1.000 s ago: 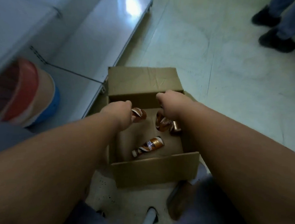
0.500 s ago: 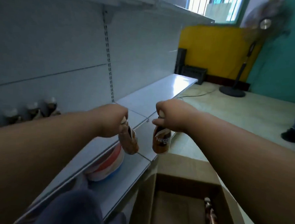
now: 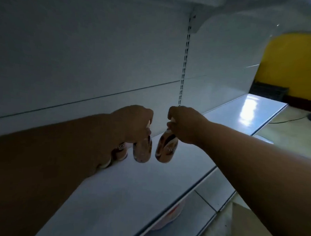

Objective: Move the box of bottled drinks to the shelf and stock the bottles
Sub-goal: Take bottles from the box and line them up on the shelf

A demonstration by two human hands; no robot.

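I have a bottle (image 3: 142, 150) hanging by its cap from my left hand (image 3: 133, 123) and another bottle (image 3: 166, 148) pinched the same way in my right hand (image 3: 184, 125), both just above the shelf (image 3: 130, 188). One stocked bottle (image 3: 122, 151) stands behind my left wrist. I judge the job partly done; these two aren't set down yet. The box is out of sight.

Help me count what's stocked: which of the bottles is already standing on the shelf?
The bottle standing on the shelf is the partly hidden one behind the left hand; the other two hang from the hands.
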